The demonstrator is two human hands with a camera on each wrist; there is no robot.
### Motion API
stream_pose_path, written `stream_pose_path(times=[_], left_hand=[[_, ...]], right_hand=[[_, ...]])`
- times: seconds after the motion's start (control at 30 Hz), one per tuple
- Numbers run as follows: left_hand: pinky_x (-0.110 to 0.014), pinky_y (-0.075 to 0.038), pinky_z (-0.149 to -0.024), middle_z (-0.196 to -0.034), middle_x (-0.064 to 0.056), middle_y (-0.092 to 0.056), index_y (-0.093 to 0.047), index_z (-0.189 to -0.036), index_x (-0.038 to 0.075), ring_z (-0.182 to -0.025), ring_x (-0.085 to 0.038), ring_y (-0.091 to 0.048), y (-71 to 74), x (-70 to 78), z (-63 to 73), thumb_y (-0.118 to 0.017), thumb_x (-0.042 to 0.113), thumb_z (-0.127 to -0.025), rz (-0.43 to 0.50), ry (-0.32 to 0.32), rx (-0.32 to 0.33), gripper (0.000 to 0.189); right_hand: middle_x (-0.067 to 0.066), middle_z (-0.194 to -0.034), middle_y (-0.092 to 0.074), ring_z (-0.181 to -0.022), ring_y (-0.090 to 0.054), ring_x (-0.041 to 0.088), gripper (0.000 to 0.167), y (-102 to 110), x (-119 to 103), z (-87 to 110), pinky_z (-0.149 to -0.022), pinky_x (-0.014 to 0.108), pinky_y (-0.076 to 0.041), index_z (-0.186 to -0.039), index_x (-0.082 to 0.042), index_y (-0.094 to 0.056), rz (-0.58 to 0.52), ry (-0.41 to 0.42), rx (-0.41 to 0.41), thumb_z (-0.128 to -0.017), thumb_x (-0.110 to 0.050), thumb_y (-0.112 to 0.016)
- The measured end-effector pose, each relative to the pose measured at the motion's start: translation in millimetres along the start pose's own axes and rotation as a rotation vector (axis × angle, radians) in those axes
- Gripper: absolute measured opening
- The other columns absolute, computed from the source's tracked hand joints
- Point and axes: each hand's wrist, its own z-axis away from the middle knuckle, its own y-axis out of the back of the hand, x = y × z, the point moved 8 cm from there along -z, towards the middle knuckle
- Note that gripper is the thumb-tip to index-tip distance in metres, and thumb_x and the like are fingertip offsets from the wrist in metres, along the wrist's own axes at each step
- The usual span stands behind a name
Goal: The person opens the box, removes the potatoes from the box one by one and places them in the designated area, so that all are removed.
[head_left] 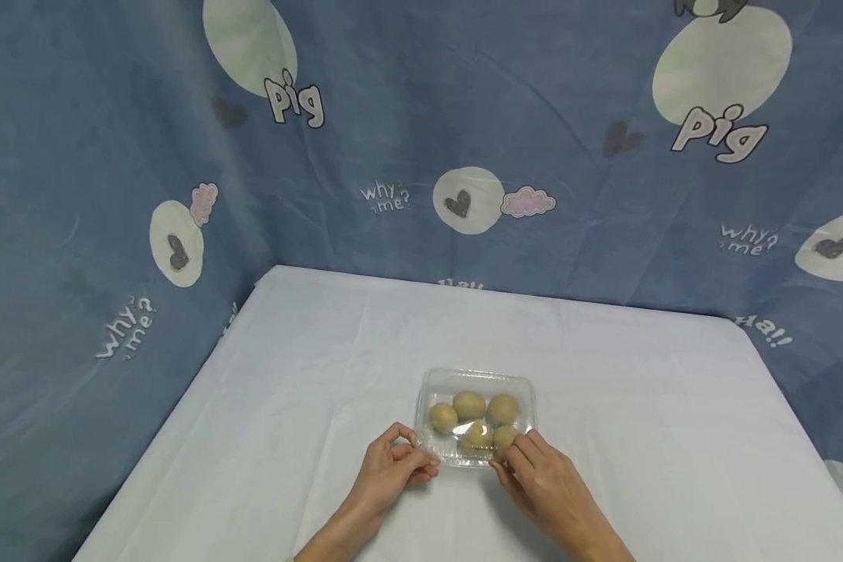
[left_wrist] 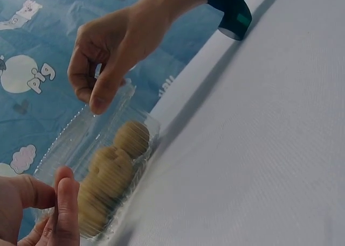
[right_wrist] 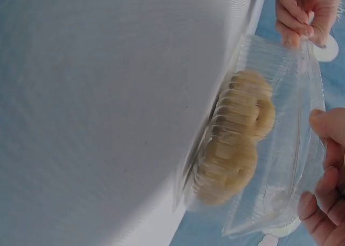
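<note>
A left hand [head_left: 393, 466] and a right hand [head_left: 544, 478] at the near corners of a clear plastic container [head_left: 457, 380] on a white worktop [head_left: 625, 382]
The left hand's grip is closed to a pinch on the container's near left corner; the right hand's grip, likewise drawn in, pinches its edge near the other corner; five round, tan items [head_left: 468, 405] lie inside; a blue printed cloth [head_left: 393, 101] hangs behind.
</note>
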Motion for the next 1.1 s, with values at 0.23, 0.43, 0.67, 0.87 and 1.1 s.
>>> stream_pose_path(times=[0.23, 0.43, 0.67, 0.87, 1.1], left_hand=[[-0.025, -0.059, -0.068, -0.087, -0.016, -0.071, -0.048, -0.104, -0.002, -0.075, -0.021, -0.071, -2.0, -2.2, 2.2, -0.063, -0.005, -0.083, -0.003, -0.001, 0.000, 0.026], [-0.027, -0.060, -0.068, -0.086, -0.016, -0.071, -0.048, -0.103, -0.001, -0.075, -0.021, -0.070, -2.1, -3.8, 4.6, -0.064, -0.004, -0.083, -0.023, -0.002, 0.008, 0.025], [-0.029, -0.060, -0.072, -0.088, -0.016, -0.072, -0.049, -0.105, 0.000, -0.078, -0.023, -0.071, -0.8, -2.0, 4.7, -0.068, 0.001, -0.086, -0.022, -0.002, -0.005, 0.027], [-0.032, -0.060, -0.076, -0.092, -0.019, -0.071, -0.048, -0.103, 0.002, -0.083, -0.026, -0.071, -4.1, -4.1, 5.9, -0.068, 0.001, -0.086, 0.012, 0.028, -0.035, 0.026], [-0.033, -0.060, -0.074, -0.090, -0.015, -0.071, -0.053, -0.101, -0.001, -0.079, -0.024, -0.071, -0.1, 2.2, 2.8, -0.066, 0.012, -0.093, -0.046, 0.030, -0.047, 0.020]], right_hand=[[-0.005, -0.080, -0.055, -0.070, -0.047, 0.009, 0.038, 0, 2, 3.6, -0.055, 0.016, -0.043, -0.081, -0.010, -0.063, 0.004, -0.015, 0.003, -0.105, -0.027, -0.038], [-0.005, -0.079, -0.056, -0.068, -0.051, 0.008, 0.034, 20, 6, -1.3, -0.054, 0.012, -0.045, -0.081, -0.009, -0.062, -0.046, -0.026, 0.084, -0.104, -0.026, -0.044], [-0.004, -0.080, -0.056, -0.068, -0.050, 0.010, 0.032, 43, 22, -27.4, -0.050, 0.014, -0.043, -0.087, -0.007, -0.064, -0.052, -0.069, 0.056, -0.104, -0.028, -0.047], [-0.003, -0.078, -0.057, -0.067, -0.047, 0.013, 0.034, 47, 25, -34.8, -0.053, 0.020, -0.041, -0.086, -0.006, -0.067, -0.001, -0.067, 0.085, -0.104, -0.028, -0.047], [-0.001, -0.084, -0.063, -0.072, -0.052, 0.019, 0.031, 55, 24, -34.5, -0.060, 0.028, -0.037, -0.089, -0.008, -0.069, 0.039, -0.055, 0.214, -0.104, -0.029, -0.050]])
